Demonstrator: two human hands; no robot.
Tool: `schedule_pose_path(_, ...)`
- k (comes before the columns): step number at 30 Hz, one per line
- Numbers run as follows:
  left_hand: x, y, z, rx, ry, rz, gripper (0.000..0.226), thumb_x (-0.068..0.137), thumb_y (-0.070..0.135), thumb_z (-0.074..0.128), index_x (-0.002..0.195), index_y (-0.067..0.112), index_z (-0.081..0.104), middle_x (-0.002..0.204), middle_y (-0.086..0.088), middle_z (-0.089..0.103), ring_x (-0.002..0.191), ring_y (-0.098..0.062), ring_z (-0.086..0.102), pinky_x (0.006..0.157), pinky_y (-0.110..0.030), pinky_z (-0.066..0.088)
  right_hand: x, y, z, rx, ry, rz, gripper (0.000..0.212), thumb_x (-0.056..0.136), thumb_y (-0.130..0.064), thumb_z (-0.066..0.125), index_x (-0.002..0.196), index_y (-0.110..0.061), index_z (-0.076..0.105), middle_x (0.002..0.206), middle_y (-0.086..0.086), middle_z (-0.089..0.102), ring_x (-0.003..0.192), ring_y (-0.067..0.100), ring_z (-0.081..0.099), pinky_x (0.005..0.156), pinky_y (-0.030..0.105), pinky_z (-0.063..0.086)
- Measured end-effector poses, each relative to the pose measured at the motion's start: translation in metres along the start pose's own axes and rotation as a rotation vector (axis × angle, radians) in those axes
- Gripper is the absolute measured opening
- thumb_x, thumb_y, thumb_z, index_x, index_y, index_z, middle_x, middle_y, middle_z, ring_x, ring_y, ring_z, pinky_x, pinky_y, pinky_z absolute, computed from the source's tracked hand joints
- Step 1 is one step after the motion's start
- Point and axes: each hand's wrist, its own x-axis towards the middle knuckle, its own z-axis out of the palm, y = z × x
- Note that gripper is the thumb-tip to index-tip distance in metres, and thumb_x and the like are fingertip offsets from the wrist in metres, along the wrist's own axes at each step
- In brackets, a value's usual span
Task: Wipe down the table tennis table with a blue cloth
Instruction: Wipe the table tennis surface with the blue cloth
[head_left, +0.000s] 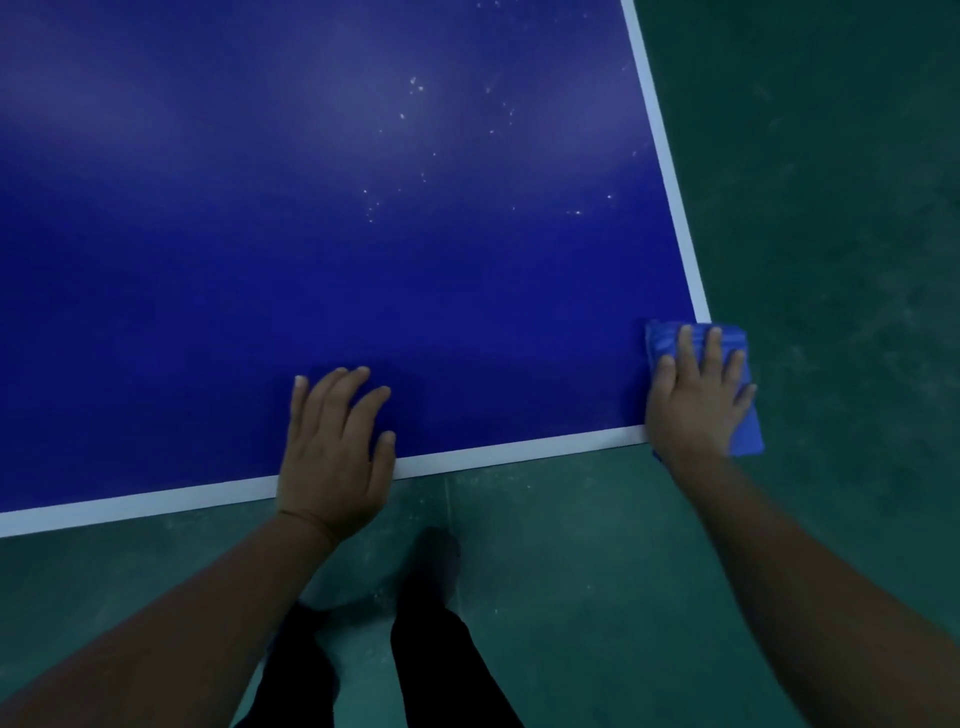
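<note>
We see the right hand (696, 395), fingers straight, pressing the blue cloth (748, 431) on the table (363, 260)'s near right corner; left hand (332, 441) rests flat, empty, at its near edge.

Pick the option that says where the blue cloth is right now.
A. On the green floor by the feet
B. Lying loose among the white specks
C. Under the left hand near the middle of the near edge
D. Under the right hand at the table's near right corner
D: the right hand presses the blue cloth flat over the table corner, while the left hand rests bare on the near edge.
</note>
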Motion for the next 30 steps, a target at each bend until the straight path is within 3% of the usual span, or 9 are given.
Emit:
schedule_pose_path(3, 0.005, 0.017, 0.013, 0.001, -0.007, 0.105, 0.045, 0.093, 0.029, 0.045, 0.125, 0.002, 0.060, 0.137, -0.020, 0.053, 0.135, -0.036, 0.040, 0.122, -0.054, 0.009, -0.035, -0.052, 0.016, -0.011, 0.040, -0.143, 0.055, 0.104, -0.046, 0.023, 0.157, -0.032, 0.019, 0.166, 0.002, 0.011, 0.152, 0.033, 0.004, 0.120, 0.060, 0.005)
schedule_pose_path(6, 0.004, 0.020, 0.020, 0.045, -0.043, 0.167, 0.048, 0.092, 0.031, 0.044, 0.125, 0.000, 0.061, 0.137, -0.022, 0.052, 0.134, -0.037, 0.040, 0.122, -0.054, 0.010, -0.085, -0.093, 0.037, -0.080, 0.030, -0.674, 0.054, 0.102, -0.048, 0.027, 0.153, -0.033, 0.030, 0.163, 0.002, 0.024, 0.151, 0.034, 0.014, 0.119, 0.059, 0.004)
schedule_pose_path(8, 0.006, 0.019, 0.023, 0.065, -0.063, 0.177, 0.050, 0.091, 0.032, 0.043, 0.125, -0.002, 0.059, 0.137, -0.023, 0.050, 0.134, -0.038, 0.039, 0.122, -0.052, 0.008, -0.067, -0.090, 0.035, -0.108, -0.020, -0.879, 0.053, 0.102, -0.050, 0.027, 0.153, -0.035, 0.029, 0.163, 0.000, 0.024, 0.152, 0.033, 0.013, 0.120, 0.059, 0.006)
schedule_pose_path(10, 0.007, 0.018, 0.024, 0.078, -0.078, 0.173, 0.051, 0.092, 0.032, 0.042, 0.124, -0.004, 0.059, 0.136, -0.025, 0.050, 0.134, -0.040, 0.039, 0.123, -0.052, 0.008, -0.019, -0.072, 0.025, -0.132, -0.006, -0.776, 0.054, 0.102, -0.049, 0.023, 0.154, -0.035, 0.027, 0.164, 0.000, 0.021, 0.151, 0.032, 0.013, 0.119, 0.061, 0.011)
schedule_pose_path(13, 0.007, 0.021, 0.024, 0.080, -0.084, 0.170, 0.052, 0.093, 0.033, 0.041, 0.123, -0.005, 0.059, 0.135, -0.027, 0.051, 0.132, -0.043, 0.040, 0.121, -0.055, 0.011, 0.046, -0.039, 0.003, -0.062, 0.028, -0.286, 0.055, 0.104, -0.048, 0.019, 0.157, -0.035, 0.018, 0.167, -0.002, 0.010, 0.153, 0.029, 0.003, 0.120, 0.059, 0.006)
schedule_pose_path(15, 0.008, 0.022, 0.023, 0.079, -0.082, 0.171, 0.053, 0.093, 0.034, 0.041, 0.122, -0.006, 0.060, 0.134, -0.027, 0.052, 0.132, -0.043, 0.041, 0.121, -0.056, 0.013, 0.048, -0.046, 0.002, -0.010, 0.039, -0.129, 0.056, 0.104, -0.049, 0.015, 0.158, -0.034, 0.014, 0.167, -0.002, 0.005, 0.153, 0.031, 0.000, 0.120, 0.060, 0.004)
schedule_pose_path(21, 0.009, 0.022, 0.025, 0.080, -0.075, 0.162, 0.060, 0.100, 0.043, 0.029, 0.121, -0.004, 0.059, 0.134, -0.026, 0.052, 0.131, -0.042, 0.042, 0.122, -0.053, 0.012, -0.025, -0.111, 0.026, -0.086, -0.028, -0.799, 0.053, 0.103, -0.049, 0.024, 0.153, -0.033, 0.032, 0.163, 0.001, 0.025, 0.151, 0.033, 0.014, 0.118, 0.063, 0.011)
schedule_pose_path(27, 0.009, 0.023, 0.025, 0.105, -0.098, 0.151, 0.065, 0.101, 0.046, 0.025, 0.122, -0.005, 0.058, 0.134, -0.028, 0.051, 0.132, -0.042, 0.039, 0.123, -0.051, 0.008, 0.104, -0.092, -0.002, -0.029, 0.007, -0.358, 0.053, 0.104, -0.050, 0.022, 0.156, -0.039, 0.018, 0.166, -0.007, 0.010, 0.153, 0.026, 0.003, 0.121, 0.056, 0.002)
schedule_pose_path(30, 0.009, 0.022, 0.024, 0.100, -0.113, 0.150, 0.063, 0.101, 0.047, 0.024, 0.124, -0.004, 0.055, 0.135, -0.027, 0.050, 0.133, -0.042, 0.038, 0.123, -0.050, 0.007, 0.107, -0.063, -0.001, 0.024, 0.049, -0.266, 0.054, 0.103, -0.052, 0.021, 0.155, -0.039, 0.021, 0.166, -0.009, 0.012, 0.153, 0.025, 0.007, 0.120, 0.055, 0.012)
